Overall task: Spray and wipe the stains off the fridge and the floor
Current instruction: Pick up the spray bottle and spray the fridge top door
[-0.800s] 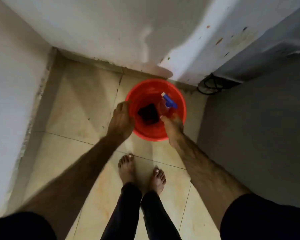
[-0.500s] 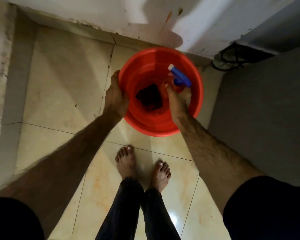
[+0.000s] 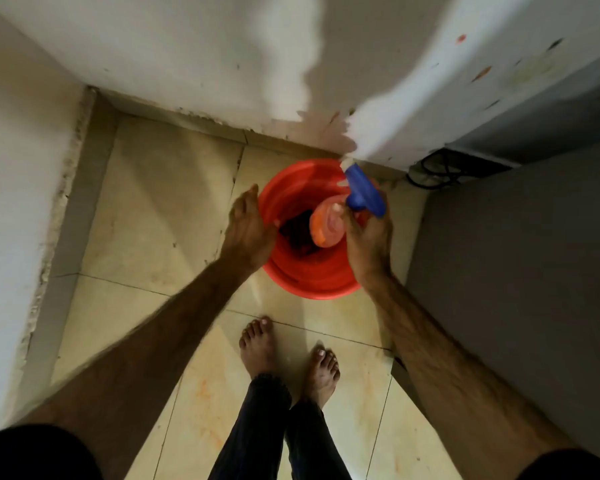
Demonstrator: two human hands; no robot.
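Whereas half a second ago it lay inside the bucket, the spray bottle is now lifted above the red bucket, the right hand fingers grasping its neck. The dark cloth remains at the bucket's bottom. The left hand, fingers relaxed, rests against the bucket's left rim. Spraying the stained fridge and floor can likely begin.
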